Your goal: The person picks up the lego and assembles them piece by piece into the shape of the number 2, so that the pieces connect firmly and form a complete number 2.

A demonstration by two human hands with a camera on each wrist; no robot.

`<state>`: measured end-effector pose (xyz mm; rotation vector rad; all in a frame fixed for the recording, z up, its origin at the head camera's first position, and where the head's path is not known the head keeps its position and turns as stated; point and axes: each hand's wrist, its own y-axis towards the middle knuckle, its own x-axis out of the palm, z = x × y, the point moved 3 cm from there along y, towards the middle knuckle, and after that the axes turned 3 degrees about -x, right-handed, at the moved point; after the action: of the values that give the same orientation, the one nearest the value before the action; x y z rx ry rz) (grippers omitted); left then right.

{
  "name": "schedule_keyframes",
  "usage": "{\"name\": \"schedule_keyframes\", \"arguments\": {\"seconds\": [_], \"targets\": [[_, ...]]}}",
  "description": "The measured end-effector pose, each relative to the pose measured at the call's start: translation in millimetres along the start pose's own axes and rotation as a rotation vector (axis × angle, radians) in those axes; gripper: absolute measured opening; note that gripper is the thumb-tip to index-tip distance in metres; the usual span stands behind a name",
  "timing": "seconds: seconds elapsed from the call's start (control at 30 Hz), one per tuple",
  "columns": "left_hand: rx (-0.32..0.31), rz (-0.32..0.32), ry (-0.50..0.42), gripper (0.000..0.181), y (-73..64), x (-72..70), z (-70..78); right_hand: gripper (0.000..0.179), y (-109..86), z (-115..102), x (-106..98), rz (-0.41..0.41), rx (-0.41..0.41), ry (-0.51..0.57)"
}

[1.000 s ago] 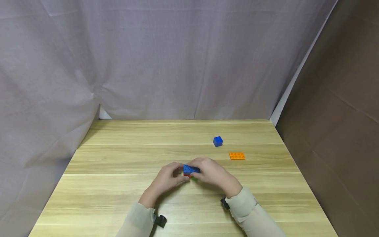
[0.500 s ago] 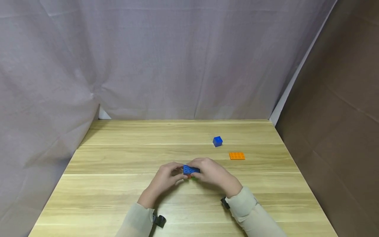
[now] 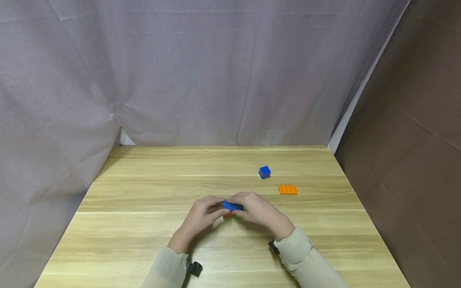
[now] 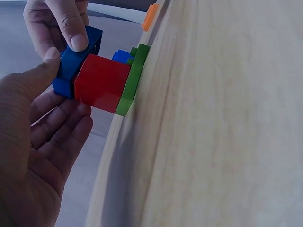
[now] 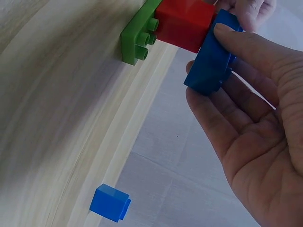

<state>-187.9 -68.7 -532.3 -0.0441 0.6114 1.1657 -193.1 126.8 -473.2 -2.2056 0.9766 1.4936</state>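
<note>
A long blue building brick (image 5: pixel 208 64) lies over a red brick (image 4: pixel 102 82), overhanging it on the right hand's side. Beneath the red brick is a green studded plate (image 4: pixel 133 80) on the wooden table. My right hand (image 3: pixel 257 210) pinches the overhanging end of the long blue brick between thumb and fingers. At the other end, my left hand (image 3: pixel 199 215) pinches the same brick, its thumb (image 4: pixel 45 66) on the near side and its other fingers along the far side. In the head view the hands hide much of the stack.
On the table (image 3: pixel 144 192), a small blue brick (image 3: pixel 264 172) stands behind the hands, to the right. An orange studded plate (image 3: pixel 288 189) lies flat, farther right and nearer. Grey cloth (image 3: pixel 180 80) hangs behind the table, with a brown panel (image 3: pixel 407 140) along the right.
My left thumb and fingers have shifted up from the lower part of the stack onto the long blue brick's end, which looks slightly tilted now. The right hand has barely moved.
</note>
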Motion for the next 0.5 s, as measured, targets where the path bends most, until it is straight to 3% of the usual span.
{"name": "schedule_keyframes", "arguments": {"seconds": [0.5], "targets": [[-0.036,-0.005,-0.033,0.038,0.5,0.0,-0.8,0.027,0.2,1.2,0.5,0.001,0.018,0.027]]}}
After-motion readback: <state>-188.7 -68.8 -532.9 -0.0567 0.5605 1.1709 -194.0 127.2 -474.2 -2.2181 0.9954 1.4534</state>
